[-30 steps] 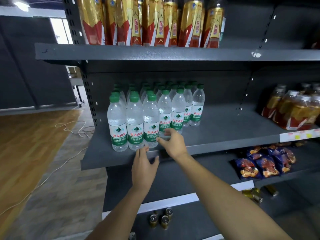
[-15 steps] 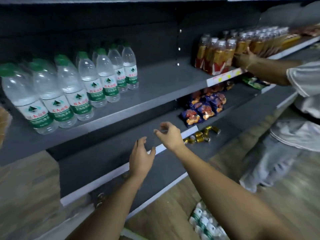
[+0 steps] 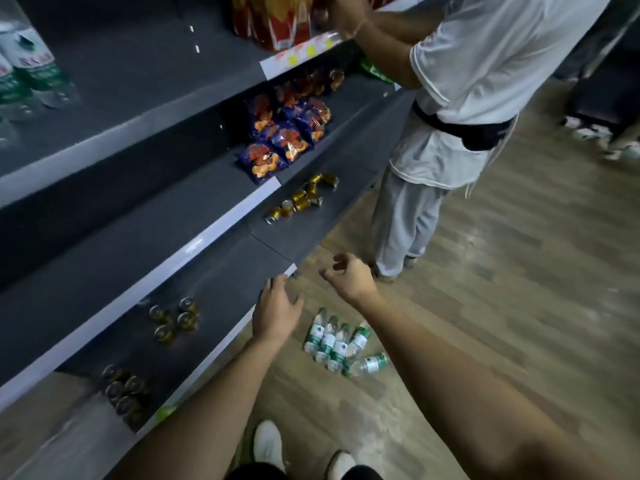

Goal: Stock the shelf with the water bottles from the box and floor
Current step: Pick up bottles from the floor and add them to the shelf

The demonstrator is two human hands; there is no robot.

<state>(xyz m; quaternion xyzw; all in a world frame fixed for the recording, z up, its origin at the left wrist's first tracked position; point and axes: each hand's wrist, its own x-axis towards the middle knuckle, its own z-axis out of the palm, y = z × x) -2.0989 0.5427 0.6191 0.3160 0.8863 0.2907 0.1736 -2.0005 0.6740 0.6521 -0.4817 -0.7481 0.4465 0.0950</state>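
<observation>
Left hand (image 3: 277,310) and right hand (image 3: 347,278) now hover lower, above clear green-labelled plastic water bottles (image 3: 341,344). Both are empty, apart, fingers loose.

A dark grey shelf unit (image 3: 138,109) with several tiers is seen above a wood-patterned floor (image 3: 502,306). On the highest tier in view, green-labelled water bottles (image 3: 31,71) are stood at the far left, and red and yellow packs (image 3: 277,19) are kept further right. Blue and orange snack bags (image 3: 287,133) are laid on the tier below. Gold cans (image 3: 301,199) are scattered on the lowest tier, with more cans (image 3: 175,318) grouped nearer. Five bottles (image 3: 341,341) are laid on the floor near the unit's base, four side by side and one at an angle.
</observation>
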